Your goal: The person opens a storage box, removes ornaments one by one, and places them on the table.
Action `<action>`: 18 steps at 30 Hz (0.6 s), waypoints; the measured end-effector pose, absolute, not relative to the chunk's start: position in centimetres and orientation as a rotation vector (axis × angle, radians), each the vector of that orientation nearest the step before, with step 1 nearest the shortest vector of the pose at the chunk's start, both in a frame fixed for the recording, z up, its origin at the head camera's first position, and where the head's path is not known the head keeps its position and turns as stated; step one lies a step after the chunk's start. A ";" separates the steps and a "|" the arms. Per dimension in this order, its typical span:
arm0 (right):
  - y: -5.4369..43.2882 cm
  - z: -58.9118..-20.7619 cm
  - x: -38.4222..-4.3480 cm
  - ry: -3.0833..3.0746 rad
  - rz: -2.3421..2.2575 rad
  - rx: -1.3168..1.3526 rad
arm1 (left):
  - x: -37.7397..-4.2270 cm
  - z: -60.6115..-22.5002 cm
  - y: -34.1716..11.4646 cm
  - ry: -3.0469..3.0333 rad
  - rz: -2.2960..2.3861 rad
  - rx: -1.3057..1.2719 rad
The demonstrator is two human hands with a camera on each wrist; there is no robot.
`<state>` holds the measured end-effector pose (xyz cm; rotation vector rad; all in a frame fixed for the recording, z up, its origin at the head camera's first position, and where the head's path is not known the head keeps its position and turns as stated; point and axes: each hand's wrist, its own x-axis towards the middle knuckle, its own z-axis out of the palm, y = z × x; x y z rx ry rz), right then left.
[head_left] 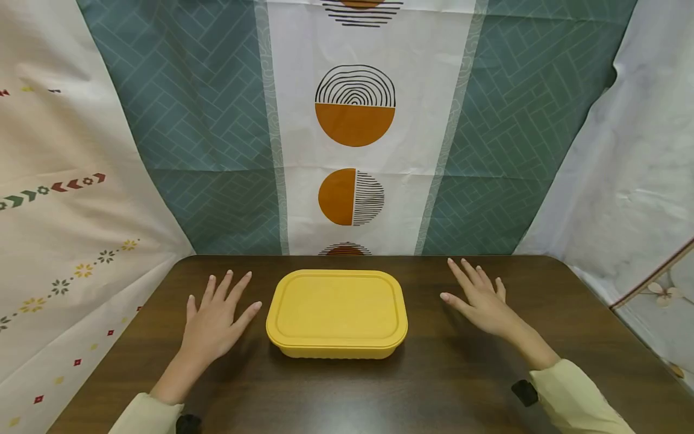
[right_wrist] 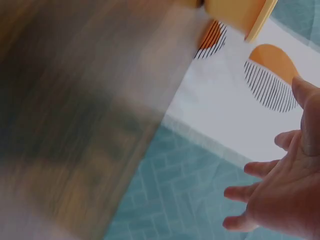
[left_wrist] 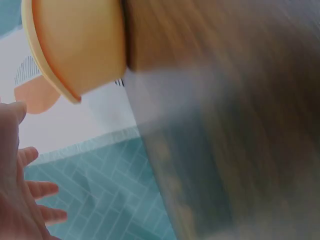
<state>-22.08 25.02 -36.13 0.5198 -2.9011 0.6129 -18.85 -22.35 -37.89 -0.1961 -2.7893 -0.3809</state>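
Note:
A yellow rectangular food container (head_left: pixel 336 310) with rounded corners and a lid on it sits on the dark wooden table, between the two hands. To its left, the left hand (head_left: pixel 213 322) is held with fingers spread, thumb toward the container and a gap between them. On the other side, farther from the container, the right hand (head_left: pixel 484 304) also has its fingers spread and holds nothing. In the left wrist view the container's side wall (left_wrist: pixel 82 42) shows beyond the left hand (left_wrist: pixel 22 185). The right wrist view shows only a corner of it, above the right hand (right_wrist: pixel 285 175).
The brown table (head_left: pixel 347 392) ends at a back edge behind the container. A green and white patterned cloth (head_left: pixel 355 150) hangs there. Pale cloths hang along the left side (head_left: pixel 65 241) and the right side (head_left: pixel 640 181).

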 end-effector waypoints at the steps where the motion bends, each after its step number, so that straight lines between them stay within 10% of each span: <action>1: 24.6 -36.2 -22.1 -2.898 0.649 0.530 | -18.9 -37.9 -22.1 -2.783 -0.407 -0.202; 18: 19.2 -37.7 -21.9 -2.849 1.251 0.694 | -19.5 -38.1 -19.8 -2.740 -1.160 -0.288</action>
